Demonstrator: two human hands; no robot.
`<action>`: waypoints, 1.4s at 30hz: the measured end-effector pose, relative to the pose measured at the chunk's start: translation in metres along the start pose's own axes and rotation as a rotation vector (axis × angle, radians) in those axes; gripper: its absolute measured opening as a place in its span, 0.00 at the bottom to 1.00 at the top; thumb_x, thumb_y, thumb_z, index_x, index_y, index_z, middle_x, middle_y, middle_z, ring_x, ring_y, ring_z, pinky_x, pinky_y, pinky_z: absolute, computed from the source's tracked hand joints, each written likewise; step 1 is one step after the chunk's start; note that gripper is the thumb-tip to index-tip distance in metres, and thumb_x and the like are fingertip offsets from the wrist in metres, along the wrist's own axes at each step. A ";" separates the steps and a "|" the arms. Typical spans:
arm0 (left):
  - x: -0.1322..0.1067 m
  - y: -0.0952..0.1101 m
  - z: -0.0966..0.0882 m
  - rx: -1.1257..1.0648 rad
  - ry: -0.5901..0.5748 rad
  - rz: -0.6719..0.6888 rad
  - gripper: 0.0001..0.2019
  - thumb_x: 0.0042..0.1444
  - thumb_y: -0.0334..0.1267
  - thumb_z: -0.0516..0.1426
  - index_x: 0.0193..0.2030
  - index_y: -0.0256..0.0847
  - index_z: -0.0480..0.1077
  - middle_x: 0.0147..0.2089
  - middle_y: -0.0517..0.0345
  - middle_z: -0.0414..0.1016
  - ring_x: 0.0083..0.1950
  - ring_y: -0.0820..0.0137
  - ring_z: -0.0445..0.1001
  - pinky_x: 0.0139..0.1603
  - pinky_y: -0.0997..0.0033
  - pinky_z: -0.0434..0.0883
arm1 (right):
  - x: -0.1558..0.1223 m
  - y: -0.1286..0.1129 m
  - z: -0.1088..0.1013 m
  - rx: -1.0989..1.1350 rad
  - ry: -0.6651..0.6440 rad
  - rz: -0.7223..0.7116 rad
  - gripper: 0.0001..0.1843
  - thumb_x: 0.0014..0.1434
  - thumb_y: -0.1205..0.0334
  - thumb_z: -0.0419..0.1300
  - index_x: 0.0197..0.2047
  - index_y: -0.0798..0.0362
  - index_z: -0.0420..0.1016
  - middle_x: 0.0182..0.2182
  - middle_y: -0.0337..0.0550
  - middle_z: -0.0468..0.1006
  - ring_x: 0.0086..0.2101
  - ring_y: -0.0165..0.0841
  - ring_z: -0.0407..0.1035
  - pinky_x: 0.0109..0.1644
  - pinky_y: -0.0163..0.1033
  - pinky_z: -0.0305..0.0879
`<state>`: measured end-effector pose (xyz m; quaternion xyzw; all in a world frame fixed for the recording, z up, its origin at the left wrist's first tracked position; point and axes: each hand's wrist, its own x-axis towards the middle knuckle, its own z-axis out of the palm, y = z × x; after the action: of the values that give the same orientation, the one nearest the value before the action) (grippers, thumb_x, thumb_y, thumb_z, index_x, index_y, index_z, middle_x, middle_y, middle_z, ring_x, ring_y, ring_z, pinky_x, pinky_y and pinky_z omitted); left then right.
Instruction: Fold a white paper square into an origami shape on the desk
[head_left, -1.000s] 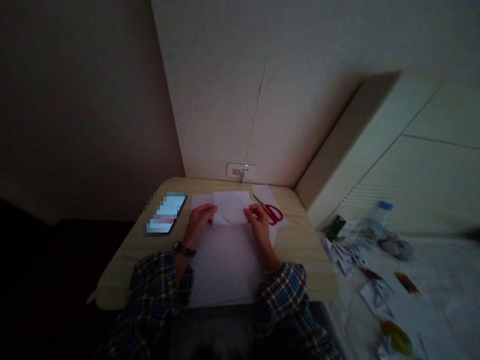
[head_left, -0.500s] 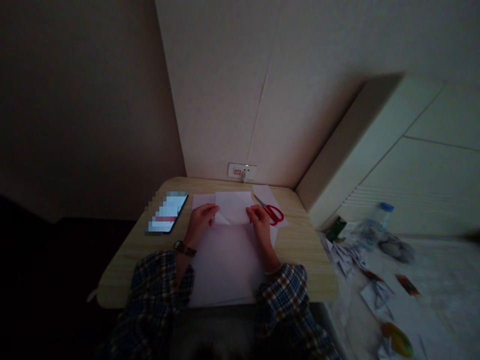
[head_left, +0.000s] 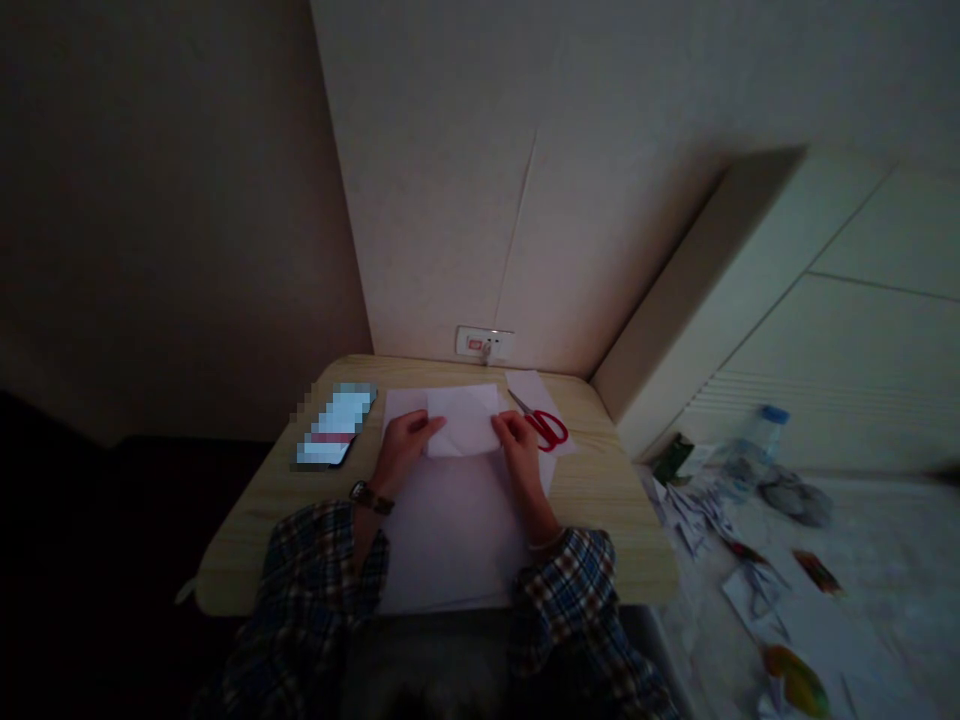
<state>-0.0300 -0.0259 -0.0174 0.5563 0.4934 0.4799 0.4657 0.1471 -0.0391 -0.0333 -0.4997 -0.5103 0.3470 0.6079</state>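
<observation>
A small folded white paper (head_left: 465,420) lies on a larger white sheet (head_left: 450,530) on a light wooden table (head_left: 600,490). My left hand (head_left: 405,448) pinches the folded paper's left edge, fingers curled onto it. My right hand (head_left: 517,440) grips its right edge the same way. Both arms wear plaid sleeves, and a watch sits on the left wrist. Red-handled scissors (head_left: 546,425) lie just right of my right hand.
A lit phone (head_left: 334,425) rests at the table's left. A wall socket (head_left: 484,343) sits behind the table. To the right, a bed surface holds paper scraps (head_left: 694,505), a plastic bottle (head_left: 750,450) and other small items. The room is dim.
The folded paper's front flap has been brought down a little and my left fingers have slid further onto it. The hands stay in place.
</observation>
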 end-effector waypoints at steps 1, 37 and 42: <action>0.000 -0.001 0.000 0.006 0.006 0.001 0.15 0.44 0.47 0.58 0.21 0.38 0.63 0.17 0.67 0.57 0.20 0.77 0.55 0.20 0.77 0.51 | 0.000 0.000 0.000 -0.001 -0.014 0.001 0.10 0.51 0.56 0.57 0.25 0.53 0.66 0.23 0.35 0.65 0.27 0.30 0.60 0.31 0.34 0.56; -0.005 0.007 0.002 0.293 0.304 0.217 0.16 0.51 0.43 0.53 0.19 0.42 0.52 0.18 0.67 0.52 0.23 0.75 0.53 0.23 0.75 0.51 | -0.004 0.000 0.007 -0.135 -0.250 0.103 0.24 0.54 0.48 0.53 0.13 0.53 0.59 0.11 0.33 0.57 0.17 0.25 0.52 0.23 0.32 0.50; -0.006 0.007 0.004 0.283 0.299 0.200 0.16 0.51 0.44 0.53 0.20 0.42 0.52 0.19 0.67 0.52 0.23 0.75 0.54 0.24 0.75 0.52 | -0.008 -0.005 0.011 -0.019 -0.389 0.208 0.21 0.50 0.46 0.57 0.17 0.54 0.67 0.14 0.37 0.66 0.19 0.28 0.60 0.25 0.33 0.57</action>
<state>-0.0256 -0.0323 -0.0117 0.5849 0.5616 0.5267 0.2550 0.1338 -0.0447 -0.0305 -0.4789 -0.5671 0.4929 0.4540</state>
